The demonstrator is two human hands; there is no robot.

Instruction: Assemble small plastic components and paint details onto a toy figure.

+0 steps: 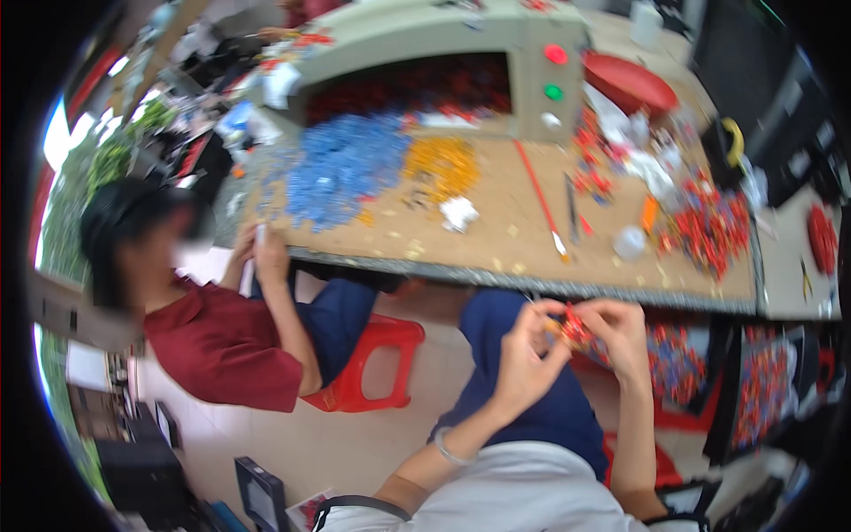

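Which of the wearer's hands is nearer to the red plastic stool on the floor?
Left. The left hand is just right of the red stool, pinching a small red part. The right hand is beyond that part, farther right of the stool.

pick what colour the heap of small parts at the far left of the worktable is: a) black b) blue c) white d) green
b: the heap of small parts at the far left of the worktable is blue, with a smaller orange pile to its right, while the person's left hand and right hand hold a small red piece in their fingers below the table's edge.
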